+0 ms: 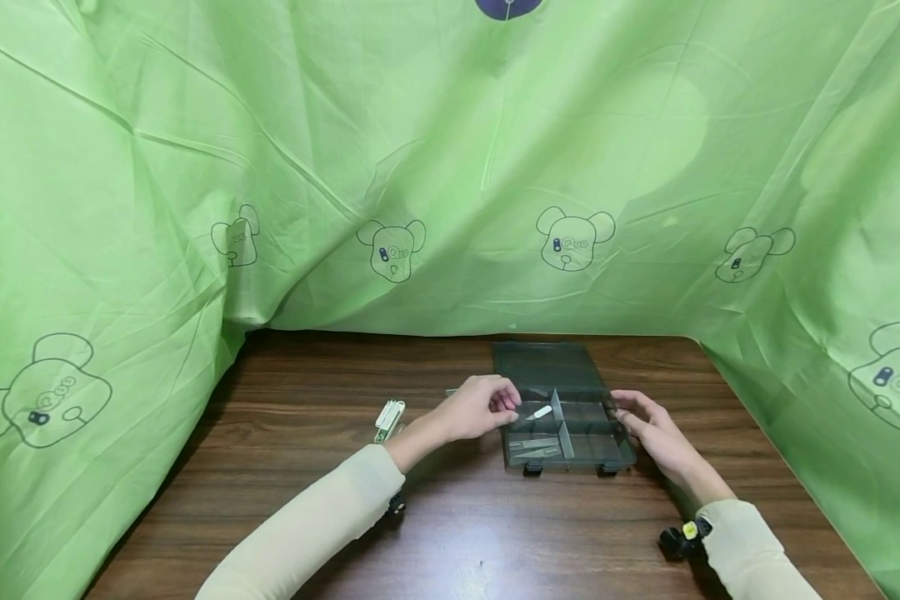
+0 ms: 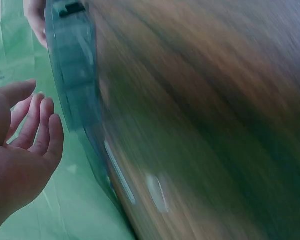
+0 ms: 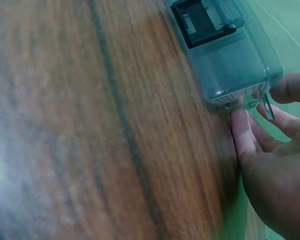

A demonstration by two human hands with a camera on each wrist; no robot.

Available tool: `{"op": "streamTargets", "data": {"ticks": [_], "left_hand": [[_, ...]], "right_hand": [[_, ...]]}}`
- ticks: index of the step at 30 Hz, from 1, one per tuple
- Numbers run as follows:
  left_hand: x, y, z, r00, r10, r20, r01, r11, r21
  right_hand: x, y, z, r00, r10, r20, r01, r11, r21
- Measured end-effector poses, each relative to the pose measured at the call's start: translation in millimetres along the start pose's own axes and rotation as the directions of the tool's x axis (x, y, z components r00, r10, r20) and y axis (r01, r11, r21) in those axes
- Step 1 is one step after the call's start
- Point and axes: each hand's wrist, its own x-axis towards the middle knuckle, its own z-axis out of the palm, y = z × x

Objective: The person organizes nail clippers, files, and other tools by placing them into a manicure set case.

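Observation:
A dark, see-through plastic compartment box [image 1: 598, 454] stands on the table with its lid [image 1: 547, 367] folded back. My right hand [image 1: 656, 433] holds the box's right side, thumb and fingers at its corner in the right wrist view. Over the left compartments hovers my left hand [image 1: 480, 408], its fingers loosely bent with nothing visible between them; the left wrist view shows that hand [image 2: 27, 135] apart from the box. A small white oblong piece [image 1: 542, 412] shows at the back left compartment, just beyond the fingertips. Several flat, clear pieces [image 1: 536, 448] lie in the front left compartment.
Left of the box, partly behind the left forearm, lies a small white and green item [image 1: 388, 419]. Black latches [image 1: 532, 470] stick out at the box's front edge. Green curtains [image 1: 480, 275] with printed bear heads surround the brown wooden table [image 1: 487, 533].

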Motion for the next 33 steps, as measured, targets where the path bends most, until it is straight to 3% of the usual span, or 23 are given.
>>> {"op": "streamTargets", "data": {"ticks": [9,16,27,33], "left_hand": [[-7.8,-32.1,-22.4,0.995,-0.057,-0.08,0.06,0.997,0.038],[-9.5,-54.4,-27.8,0.985,-0.138,-0.1,0.143,0.989,0.046],[-7.1,-68.6,-27.1,0.971,-0.214,-0.106,0.225,0.969,0.107],[-7.5,-71.9,-23.7,0.969,-0.223,-0.105,0.235,0.964,0.123]], "right_hand": [[0,1,-1,1.0,-0.004,0.002,0.004,1.0,-0.005],[-1,2,-2,1.0,0.0,0.007,0.0,1.0,-0.005],[-2,-1,1,1.0,0.001,0.008,-0.001,1.0,0.0],[-2,-2,0,1.0,-0.006,0.015,0.007,1.0,-0.006]]}}
